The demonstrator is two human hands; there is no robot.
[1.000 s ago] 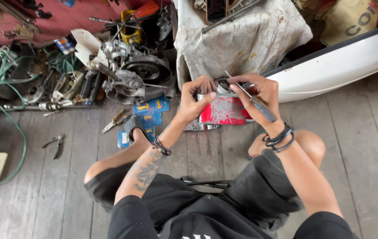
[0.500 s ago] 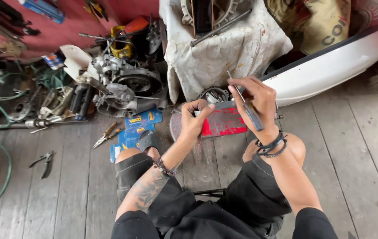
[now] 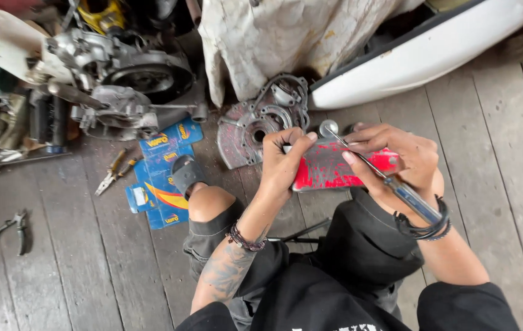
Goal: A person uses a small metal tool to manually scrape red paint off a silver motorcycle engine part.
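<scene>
Floor: Weathered grey wooden planks (image 3: 78,270), seen from above by a seated person; dark shorts and one bare knee fill the lower middle.

Background: engine parts (image 3: 120,79) piled at upper left, a stained pale cloth (image 3: 274,43) at top centre, a curved white body panel (image 3: 421,55) at upper right.

Left hand: the left hand (image 3: 281,162) is clenched into a loose fist, fingertips pinching something small at the near end of the red tray; what it pinches is too small to tell.

Right hand: the right hand (image 3: 396,159) has its grip closed around a screwdriver (image 3: 390,181).

Screwdriver axis: the shaft slants from the handle at lower right, by the wrist bands, up and left to a round tip just beside the left fingertips (the two hands nearly meet there).

Red tray: a red, scuffed tray (image 3: 335,171) lies on the planks directly under both hands.

Engine cover: a round grey metal cover (image 3: 255,125) lies just beyond the left hand, touching the cloth's edge.

Nearby: blue cardboard packets (image 3: 163,178) and pliers (image 3: 111,171) to the left, a second pair of pliers (image 3: 13,228) well apart at far left.

Change since earlier: the view has come closer and shifted right; the hands have sunk lower over the tray, leaving the metal cover uncovered.
</scene>
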